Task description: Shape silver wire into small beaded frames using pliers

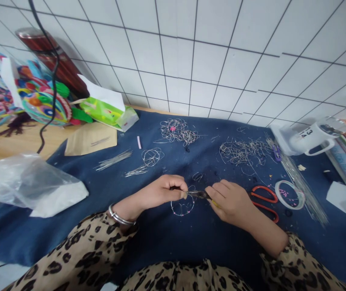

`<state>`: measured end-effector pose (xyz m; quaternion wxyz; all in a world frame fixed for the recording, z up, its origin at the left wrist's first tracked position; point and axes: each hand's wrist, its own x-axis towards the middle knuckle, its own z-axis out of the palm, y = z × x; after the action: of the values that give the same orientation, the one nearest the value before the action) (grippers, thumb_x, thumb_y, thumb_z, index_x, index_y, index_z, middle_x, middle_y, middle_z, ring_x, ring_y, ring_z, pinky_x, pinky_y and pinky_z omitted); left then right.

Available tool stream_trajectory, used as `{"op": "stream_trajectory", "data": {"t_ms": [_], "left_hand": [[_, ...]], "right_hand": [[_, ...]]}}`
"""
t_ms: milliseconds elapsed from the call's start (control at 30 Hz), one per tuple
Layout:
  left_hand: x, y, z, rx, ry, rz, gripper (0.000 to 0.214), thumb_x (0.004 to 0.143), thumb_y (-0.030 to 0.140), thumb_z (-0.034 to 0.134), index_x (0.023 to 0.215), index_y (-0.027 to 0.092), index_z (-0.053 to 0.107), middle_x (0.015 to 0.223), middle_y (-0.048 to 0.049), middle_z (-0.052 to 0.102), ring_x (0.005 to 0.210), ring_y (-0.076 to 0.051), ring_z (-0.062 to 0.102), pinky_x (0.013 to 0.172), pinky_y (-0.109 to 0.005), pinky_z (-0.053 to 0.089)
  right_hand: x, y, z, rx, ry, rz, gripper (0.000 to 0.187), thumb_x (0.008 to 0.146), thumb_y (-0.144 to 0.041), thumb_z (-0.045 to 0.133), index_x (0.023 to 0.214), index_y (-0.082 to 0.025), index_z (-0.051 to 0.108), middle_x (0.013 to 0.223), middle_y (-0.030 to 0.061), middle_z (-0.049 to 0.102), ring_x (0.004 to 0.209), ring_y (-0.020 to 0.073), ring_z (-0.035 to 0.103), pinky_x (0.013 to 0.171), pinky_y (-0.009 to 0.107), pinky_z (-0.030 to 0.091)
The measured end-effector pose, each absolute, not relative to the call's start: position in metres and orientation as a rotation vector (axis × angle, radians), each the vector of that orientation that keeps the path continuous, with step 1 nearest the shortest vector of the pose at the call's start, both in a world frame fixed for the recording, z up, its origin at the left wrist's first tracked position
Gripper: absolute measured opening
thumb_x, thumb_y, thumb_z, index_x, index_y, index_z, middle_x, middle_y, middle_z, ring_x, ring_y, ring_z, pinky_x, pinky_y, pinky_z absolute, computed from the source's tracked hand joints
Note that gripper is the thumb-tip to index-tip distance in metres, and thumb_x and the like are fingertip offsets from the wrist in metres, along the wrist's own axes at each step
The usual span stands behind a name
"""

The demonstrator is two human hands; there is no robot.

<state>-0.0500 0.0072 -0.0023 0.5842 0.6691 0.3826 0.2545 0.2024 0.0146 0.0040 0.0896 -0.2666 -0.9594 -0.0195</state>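
Note:
My left hand point(167, 189) pinches a thin silver wire ring point(182, 214) that has small pink beads along its lower edge. The ring hangs below my fingertips, its upper part partly hidden by them. My right hand point(229, 200) is closed around a pair of pliers point(199, 194); a bit of yellow handle shows under the fingers. The pliers' jaws reach left to the ring's top, beside my left fingertips. Whether the jaws are clamped on the wire I cannot tell. A small bent wire piece point(197, 176) lies just beyond the hands.
Orange-handled scissors point(264, 194) and a round tub of pink beads point(290, 195) lie right of my right hand. Tangled wire point(242, 151), a wire ball point(152, 157) and straight wires point(114, 160) rest on the blue cloth. A mug point(309, 137) stands far right, a plastic bag point(30, 182) left.

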Motion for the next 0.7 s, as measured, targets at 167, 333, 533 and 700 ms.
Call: {"op": "stream_trajectory", "data": {"t_ms": [167, 333, 533, 700], "left_hand": [[-0.0498, 0.0068, -0.0003, 1.545, 0.898, 0.588, 0.012, 0.080, 0.015, 0.054, 0.076, 0.012, 0.065, 0.073, 0.0000, 0.053, 0.067, -0.009, 0.049, 0.063, -0.021, 0.038], [-0.0494, 0.0068, -0.0017, 1.544, 0.913, 0.598, 0.011, 0.079, 0.015, 0.055, 0.074, 0.012, 0.064, 0.072, 0.0005, 0.053, 0.066, -0.009, 0.048, 0.062, -0.021, 0.038], [-0.0484, 0.0070, -0.0022, 1.562, 0.922, 0.592, 0.011, 0.079, 0.015, 0.054, 0.074, 0.013, 0.063, 0.072, 0.0006, 0.052, 0.066, -0.009, 0.049, 0.062, -0.020, 0.038], [-0.0475, 0.0066, -0.0005, 1.616, 0.935, 0.604, 0.012, 0.081, 0.017, 0.053, 0.074, 0.013, 0.062, 0.073, 0.0004, 0.052, 0.065, -0.009, 0.049, 0.062, -0.020, 0.039]], "right_hand": [[0.2033, 0.0130, 0.0039, -0.790, -2.879, -0.100, 0.025, 0.087, -0.022, 0.044, 0.108, -0.013, 0.054, 0.086, 0.0067, 0.056, 0.077, 0.0192, 0.046, 0.065, 0.032, 0.039], [0.2033, 0.0127, 0.0044, -0.792, -2.855, -0.099, 0.025, 0.086, -0.020, 0.044, 0.107, -0.013, 0.055, 0.084, 0.0069, 0.057, 0.076, 0.0185, 0.047, 0.063, 0.030, 0.040], [0.2019, 0.0127, 0.0037, -0.826, -2.800, 0.103, 0.021, 0.086, -0.021, 0.046, 0.103, -0.015, 0.057, 0.082, 0.0063, 0.058, 0.077, 0.0171, 0.051, 0.067, 0.028, 0.043], [0.2022, 0.0120, 0.0007, -0.883, -2.724, 0.324, 0.017, 0.085, -0.022, 0.049, 0.099, -0.017, 0.058, 0.081, 0.0050, 0.059, 0.077, 0.0155, 0.055, 0.069, 0.026, 0.044]]}}
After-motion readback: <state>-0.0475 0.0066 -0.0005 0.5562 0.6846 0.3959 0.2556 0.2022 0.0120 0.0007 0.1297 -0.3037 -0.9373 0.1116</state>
